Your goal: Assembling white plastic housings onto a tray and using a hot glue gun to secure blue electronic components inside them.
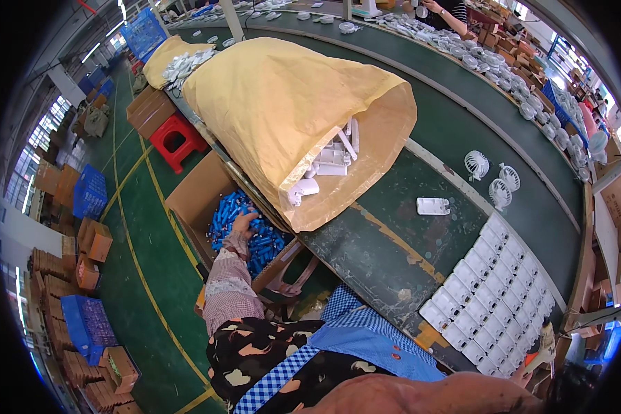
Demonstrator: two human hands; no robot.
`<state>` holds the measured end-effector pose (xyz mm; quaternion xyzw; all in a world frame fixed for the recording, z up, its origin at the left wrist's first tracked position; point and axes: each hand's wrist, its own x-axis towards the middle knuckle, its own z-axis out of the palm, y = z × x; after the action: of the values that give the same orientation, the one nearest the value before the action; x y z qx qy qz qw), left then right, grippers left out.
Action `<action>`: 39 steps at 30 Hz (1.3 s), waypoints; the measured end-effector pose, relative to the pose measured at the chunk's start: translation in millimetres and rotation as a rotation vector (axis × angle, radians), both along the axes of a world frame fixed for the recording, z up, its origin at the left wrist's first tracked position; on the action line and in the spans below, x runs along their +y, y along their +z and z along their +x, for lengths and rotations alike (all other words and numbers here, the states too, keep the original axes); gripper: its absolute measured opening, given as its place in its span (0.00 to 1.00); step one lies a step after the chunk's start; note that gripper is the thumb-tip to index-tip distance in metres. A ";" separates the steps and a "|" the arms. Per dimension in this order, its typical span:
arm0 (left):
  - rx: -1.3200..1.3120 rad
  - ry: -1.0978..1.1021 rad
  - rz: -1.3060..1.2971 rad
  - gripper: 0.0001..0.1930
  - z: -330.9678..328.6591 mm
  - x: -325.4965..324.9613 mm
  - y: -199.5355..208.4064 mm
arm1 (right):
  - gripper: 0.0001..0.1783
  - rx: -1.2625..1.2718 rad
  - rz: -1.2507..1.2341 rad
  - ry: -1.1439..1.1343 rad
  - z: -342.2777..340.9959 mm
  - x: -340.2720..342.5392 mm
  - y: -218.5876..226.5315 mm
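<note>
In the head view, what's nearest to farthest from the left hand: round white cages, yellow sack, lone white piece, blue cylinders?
1. Blue cylinders: in the box, at the left hand.
2. Yellow sack: right of the box.
3. Lone white piece: on the table, right of the sack.
4. Round white cages: further right.

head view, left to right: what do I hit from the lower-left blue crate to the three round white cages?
Blue crate → red stool → left hand among blue cylinders → white parts in the yellow bag's mouth → lone white part → round white cages.
</note>
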<state>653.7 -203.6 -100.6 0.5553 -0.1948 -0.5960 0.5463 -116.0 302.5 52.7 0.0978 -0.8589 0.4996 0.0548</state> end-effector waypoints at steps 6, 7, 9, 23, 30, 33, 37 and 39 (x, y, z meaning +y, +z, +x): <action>0.078 0.152 0.131 0.11 18.2 25.7 10.0 | 0.28 0.018 0.001 -0.015 43.6 -37.9 36.4; 0.100 0.134 0.103 0.11 28.5 19.1 12.0 | 0.23 0.013 -0.032 -0.051 49.6 -39.2 40.7; 0.232 0.164 0.042 0.14 32.2 17.8 11.9 | 0.23 0.034 -0.058 -0.035 45.6 -30.5 31.6; 0.035 0.195 -0.068 0.14 76.5 47.8 166.2 | 0.21 0.026 -0.222 0.027 19.0 -19.3 17.1; 0.068 0.106 -0.221 0.14 91.6 24.1 259.4 | 0.20 0.021 -0.260 0.089 35.7 -26.8 29.6; 0.000 0.145 -0.229 0.10 95.6 0.9 306.3 | 0.18 0.041 -0.309 0.127 39.2 -24.7 31.1; -0.006 0.130 -0.323 0.09 83.6 -22.5 371.1 | 0.17 0.030 -0.305 0.144 44.8 -22.6 33.8; -0.023 0.040 -0.383 0.08 52.2 -35.4 413.1 | 0.17 0.033 -0.334 0.131 55.4 -23.7 40.8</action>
<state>705.8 -239.0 312.5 0.4517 -0.2998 -0.5308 0.6514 -60.7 278.8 93.4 0.1515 -0.7547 0.6362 0.0518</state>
